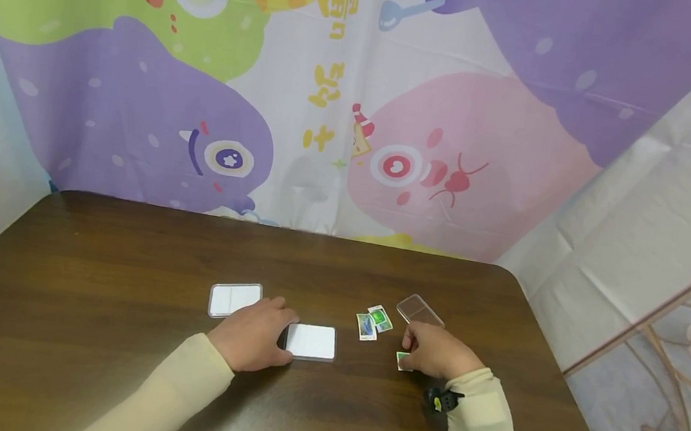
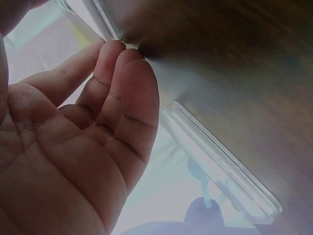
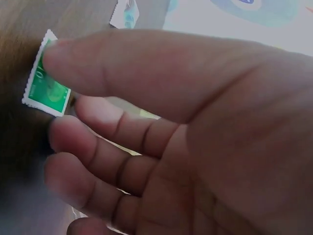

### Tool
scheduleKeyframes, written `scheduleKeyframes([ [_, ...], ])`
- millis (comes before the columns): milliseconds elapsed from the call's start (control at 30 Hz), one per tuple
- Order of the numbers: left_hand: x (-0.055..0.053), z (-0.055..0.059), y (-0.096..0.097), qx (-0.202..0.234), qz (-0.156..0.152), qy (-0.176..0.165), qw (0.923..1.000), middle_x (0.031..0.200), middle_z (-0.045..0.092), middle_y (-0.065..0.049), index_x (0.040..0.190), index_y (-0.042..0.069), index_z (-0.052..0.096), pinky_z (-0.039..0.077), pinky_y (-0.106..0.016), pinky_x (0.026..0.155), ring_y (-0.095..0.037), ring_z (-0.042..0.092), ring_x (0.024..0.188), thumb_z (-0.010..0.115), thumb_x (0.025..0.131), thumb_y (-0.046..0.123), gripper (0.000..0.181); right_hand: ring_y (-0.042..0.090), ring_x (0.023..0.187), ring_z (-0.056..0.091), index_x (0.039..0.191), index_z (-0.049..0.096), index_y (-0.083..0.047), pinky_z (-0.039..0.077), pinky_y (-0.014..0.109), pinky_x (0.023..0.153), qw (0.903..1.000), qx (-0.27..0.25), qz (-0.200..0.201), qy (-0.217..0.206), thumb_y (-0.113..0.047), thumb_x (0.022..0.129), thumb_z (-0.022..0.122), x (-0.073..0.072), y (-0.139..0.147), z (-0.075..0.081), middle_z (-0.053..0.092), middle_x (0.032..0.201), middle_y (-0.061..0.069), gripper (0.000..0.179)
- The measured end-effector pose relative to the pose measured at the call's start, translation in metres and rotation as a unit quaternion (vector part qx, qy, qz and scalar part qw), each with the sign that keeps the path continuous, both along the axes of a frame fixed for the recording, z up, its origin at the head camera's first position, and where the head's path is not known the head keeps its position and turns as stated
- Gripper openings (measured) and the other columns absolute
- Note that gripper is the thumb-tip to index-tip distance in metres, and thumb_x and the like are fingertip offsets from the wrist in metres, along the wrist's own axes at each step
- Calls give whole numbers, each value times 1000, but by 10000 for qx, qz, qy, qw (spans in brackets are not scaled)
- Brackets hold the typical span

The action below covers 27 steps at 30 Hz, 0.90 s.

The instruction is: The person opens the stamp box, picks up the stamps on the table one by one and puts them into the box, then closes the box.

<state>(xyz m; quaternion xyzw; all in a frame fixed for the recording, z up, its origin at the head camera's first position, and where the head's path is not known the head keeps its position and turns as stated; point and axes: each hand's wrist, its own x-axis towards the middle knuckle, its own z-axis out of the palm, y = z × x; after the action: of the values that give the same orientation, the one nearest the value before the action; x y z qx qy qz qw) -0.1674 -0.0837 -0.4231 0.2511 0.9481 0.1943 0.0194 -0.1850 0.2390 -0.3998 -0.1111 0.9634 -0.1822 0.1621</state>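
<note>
My left hand (image 1: 256, 332) holds the left edge of a small clear plastic case (image 1: 311, 343) with a white insert, thumb at the near corner and a finger at the far one. In the left wrist view, the fingertips meet the edge of that case. With thumb and index finger, my right hand (image 1: 440, 351) pinches a green postage stamp (image 3: 51, 90) with perforated white borders, low over the table. The thumb covers part of its face. Two more stamps, a blue one (image 1: 366, 327) and a green one (image 1: 380, 318), overlap between the hands.
A second clear case (image 1: 235, 299) with white inserts lies beyond the left hand. A transparent case part (image 1: 420, 311) lies just past the right hand. The brown wooden table (image 1: 96, 275) ends at a printed cartoon curtain (image 1: 304, 191).
</note>
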Motion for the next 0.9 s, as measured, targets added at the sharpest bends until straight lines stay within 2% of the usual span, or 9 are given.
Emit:
scheduleKeyframes([
  [367, 0, 1, 0, 38, -29, 75, 10000, 96, 62, -6, 111, 2, 71, 50, -41, 78, -21, 57, 87, 88, 76, 24, 44, 15, 72, 52, 89, 60, -11, 44, 35, 70, 9985, 4, -42, 546, -11, 83, 84, -6, -7, -11, 56, 78, -2, 25],
  [633, 1, 0, 0, 4, -8, 40, 10000, 97, 62, -6, 112, 2, 71, 50, -42, 80, -22, 58, 89, 87, 76, 25, 46, 15, 70, 52, 88, 60, -10, 45, 34, 68, 9988, -110, 47, 479, -12, 84, 82, -4, -5, -7, 57, 77, -2, 23],
  [900, 0, -1, 0, 3, -6, 59, 10000, 95, 61, -5, 110, 3, 71, 50, -41, 78, -21, 57, 87, 87, 76, 26, 44, 14, 72, 51, 98, 63, -7, 45, 35, 71, 9984, -155, 163, 525, -11, 83, 84, -5, -4, -7, 55, 79, 0, 27],
])
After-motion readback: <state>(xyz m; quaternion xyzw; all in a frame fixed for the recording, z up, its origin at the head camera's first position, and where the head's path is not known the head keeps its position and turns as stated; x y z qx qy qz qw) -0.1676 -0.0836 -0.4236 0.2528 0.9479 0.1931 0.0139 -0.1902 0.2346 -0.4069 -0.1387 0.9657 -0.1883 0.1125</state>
